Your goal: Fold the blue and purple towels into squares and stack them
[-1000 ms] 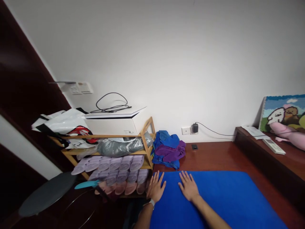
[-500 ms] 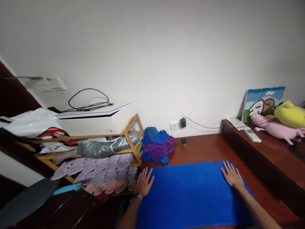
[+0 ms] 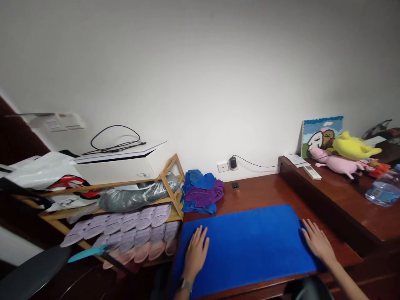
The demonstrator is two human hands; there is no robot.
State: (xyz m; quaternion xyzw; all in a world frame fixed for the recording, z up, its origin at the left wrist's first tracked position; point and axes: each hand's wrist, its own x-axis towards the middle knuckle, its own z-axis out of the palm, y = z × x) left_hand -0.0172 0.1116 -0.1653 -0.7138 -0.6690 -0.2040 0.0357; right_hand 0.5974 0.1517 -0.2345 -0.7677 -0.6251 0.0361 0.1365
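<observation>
Blue cloth (image 3: 246, 250) lies spread on our desk (image 3: 259, 187), its near edge close to the front edge of the surface. We place the left hand (image 3: 196, 252) palm down on the left part of the cloth, fingers extended toward the wall (image 3: 187, 83); this hand is released. A wristband (image 3: 186, 285) sits on the left wrist. We place the right hand (image 3: 318, 239) at the right edge of the cloth, also palm down and released, with fingers extended; we cannot tell how much of it touches the cloth and how much the desk. The two hands are well apart, with the middle of the cloth between them.

Behind the far left corner of the cloth, we find a fabric pile (image 3: 201, 191) in blue and purple, just beside the wooden rack (image 3: 173, 166). The rack holds rows of slippers (image 3: 129, 223), a grey bundle (image 3: 134, 198) in clear wrapping and, on top, a white box (image 3: 115, 171) with a black cable (image 3: 115, 146). To the right, a raised ledge (image 3: 346, 196) carries a remote control (image 3: 311, 172), a pink plush toy (image 3: 336, 162), a yellow plush toy (image 3: 351, 146) and a clear bottle (image 3: 383, 193).
</observation>
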